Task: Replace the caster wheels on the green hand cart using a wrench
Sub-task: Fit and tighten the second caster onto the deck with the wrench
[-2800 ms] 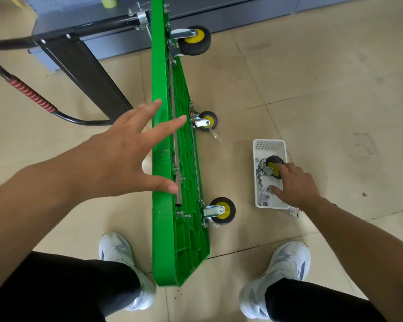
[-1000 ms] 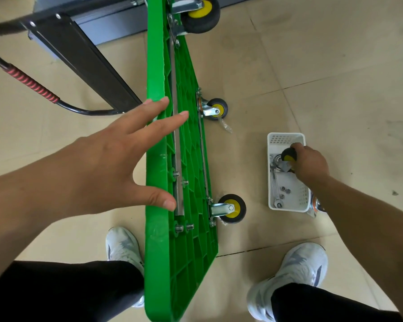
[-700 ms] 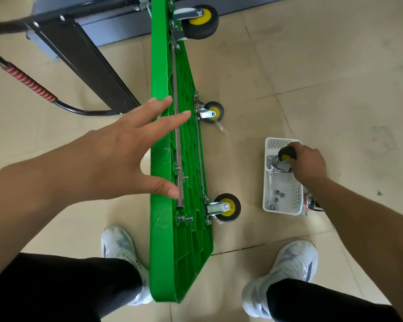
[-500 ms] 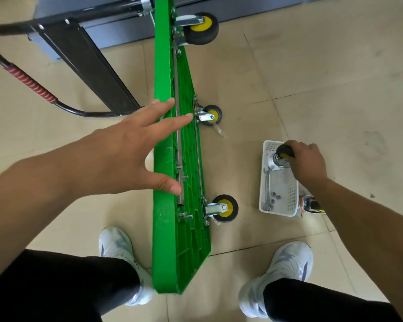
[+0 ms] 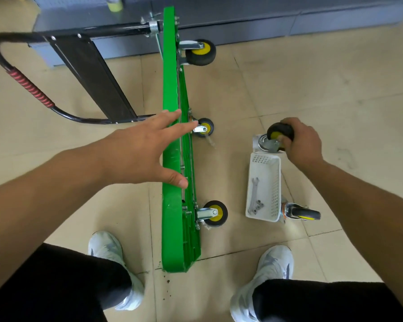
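Observation:
The green hand cart [image 5: 172, 219] stands on its side edge on the tiled floor, its underside facing right. Three casters show on it: a near one [image 5: 213, 213], a middle one [image 5: 204, 127] and a far one [image 5: 199, 52]. My left hand [image 5: 142, 152] rests with straight fingers and thumb across the deck's upper edge. My right hand [image 5: 300, 142] grips a loose black and yellow caster wheel [image 5: 275, 139] by its tyre, held just beyond the white basket [image 5: 276, 182]. A wrench [image 5: 253, 192] and several nuts lie inside the basket.
Another loose caster [image 5: 300, 213] lies on the floor against the basket's near right corner. The cart's black handle with red grip [image 5: 30, 88] lies flat to the left. A grey cabinet base [image 5: 242, 22] runs along the back. My two white shoes stand at the bottom.
My right hand has closed on the caster in the basket and lifted it out, past the basket's far end. The left hand stays on the cart's edge.

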Motion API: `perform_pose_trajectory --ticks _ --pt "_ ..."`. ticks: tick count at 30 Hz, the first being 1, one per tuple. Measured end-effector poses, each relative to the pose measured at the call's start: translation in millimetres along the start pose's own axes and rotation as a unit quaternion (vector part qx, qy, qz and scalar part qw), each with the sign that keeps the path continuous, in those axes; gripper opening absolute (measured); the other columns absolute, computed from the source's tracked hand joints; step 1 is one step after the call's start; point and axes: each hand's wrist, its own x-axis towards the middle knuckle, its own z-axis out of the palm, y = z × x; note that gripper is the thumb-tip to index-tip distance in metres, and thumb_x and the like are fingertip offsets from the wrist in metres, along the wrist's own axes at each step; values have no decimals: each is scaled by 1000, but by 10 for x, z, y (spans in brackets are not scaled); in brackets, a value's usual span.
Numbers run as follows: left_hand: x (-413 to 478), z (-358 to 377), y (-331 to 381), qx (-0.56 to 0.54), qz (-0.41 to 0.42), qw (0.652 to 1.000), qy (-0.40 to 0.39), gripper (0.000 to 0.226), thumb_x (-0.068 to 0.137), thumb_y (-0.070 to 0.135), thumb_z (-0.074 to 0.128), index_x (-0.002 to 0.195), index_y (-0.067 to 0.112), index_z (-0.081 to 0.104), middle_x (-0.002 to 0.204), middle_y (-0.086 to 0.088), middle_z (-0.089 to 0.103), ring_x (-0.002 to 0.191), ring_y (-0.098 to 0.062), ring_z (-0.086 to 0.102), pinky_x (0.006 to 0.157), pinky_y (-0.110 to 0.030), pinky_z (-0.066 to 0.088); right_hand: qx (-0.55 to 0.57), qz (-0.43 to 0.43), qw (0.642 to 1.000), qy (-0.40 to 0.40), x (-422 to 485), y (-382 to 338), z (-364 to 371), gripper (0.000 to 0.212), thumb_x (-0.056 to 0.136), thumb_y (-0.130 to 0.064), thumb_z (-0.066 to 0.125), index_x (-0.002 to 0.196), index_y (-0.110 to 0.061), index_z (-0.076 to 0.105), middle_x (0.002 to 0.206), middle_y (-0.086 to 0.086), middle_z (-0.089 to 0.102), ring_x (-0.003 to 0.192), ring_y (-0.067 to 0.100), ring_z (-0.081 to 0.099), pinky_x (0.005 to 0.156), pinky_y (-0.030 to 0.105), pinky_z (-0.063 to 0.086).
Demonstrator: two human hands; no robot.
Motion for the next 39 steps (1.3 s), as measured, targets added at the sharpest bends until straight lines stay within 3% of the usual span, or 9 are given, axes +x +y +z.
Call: perform_pose_trajectory --ticks 7,13,17,20,26,30,33,35,39 --pt "-93 20 53 37 6 999 26 113 65 84 56 154 51 -5 168 7 2 153 -17 12 115 -49 36 121 36 992 11 -191 -829 -618 37 91 -23 73 124 -30 57 111 -1 72 102 27 66 92 36 52" --pt "-273 40 65 58 19 998 31 105 77 77 59 156 46 -3 168 5 7 151 -19 19 114 -48 38 233 51 971 25 -678 -1487 -1036 40 90 -23 76 121 -38 57 104 -15 66 98 4 65 90 26 53" --pt "-389 20 36 59 41 997 19 105 79 72 63 155 47 -3 167 6 8 151 -19 19 116 -47 36 324 78 942 24 -1033 -1748 -1031 39 91 -22 76 122 -41 60 117 -9 69 106 7 67 91 27 55" --pt "-460 14 -10 68 66 995 14 98 80 68 65 155 49 4 167 11 9 151 -15 17 117 -44 34 390 128 912 20 -1155 -1832 -915 34 92 -16 74 122 -30 67 116 -7 72 105 10 69 88 27 56" --pt "-495 34 -81 107 78 991 -8 94 83 61 68 152 55 4 168 8 3 153 -15 7 120 -43 29 446 209 870 -35 -1169 -1848 -776 26 96 -11 70 122 -17 69 109 -1 76 85 7 70 58 13 49" --pt "-457 61 -46 142 72 987 -16 101 84 59 67 150 58 -9 167 10 -10 153 -14 -10 122 -42 24 454 275 844 -76 -1187 -1820 -734 14 98 -21 70 112 -19 70 91 -6 73 74 7 64 61 22 46" --pt "-414 93 -35 168 77 983 -12 101 83 62 66 149 58 -10 166 10 -15 153 -16 -15 120 -43 29 455 316 824 -115 -1255 -1761 -700 10 99 -23 69 107 -18 69 90 -1 70 68 8 59 60 22 45" --pt "-378 104 -68 174 88 981 -2 98 82 64 66 150 58 -5 166 11 -14 153 -18 -15 118 -44 33 458 337 810 -142 -1289 -1719 -703 4 99 -24 69 100 -20 69 89 0 69 70 10 57 62 22 46" --pt "-338 113 -97 183 142 972 48 92 79 59 72 153 51 17 168 7 -3 154 -25 -5 118 -49 33 466 380 780 -176 -1329 -1665 -703 15 96 -25 74 106 -14 70 89 2 68 74 16 57 58 23 45"
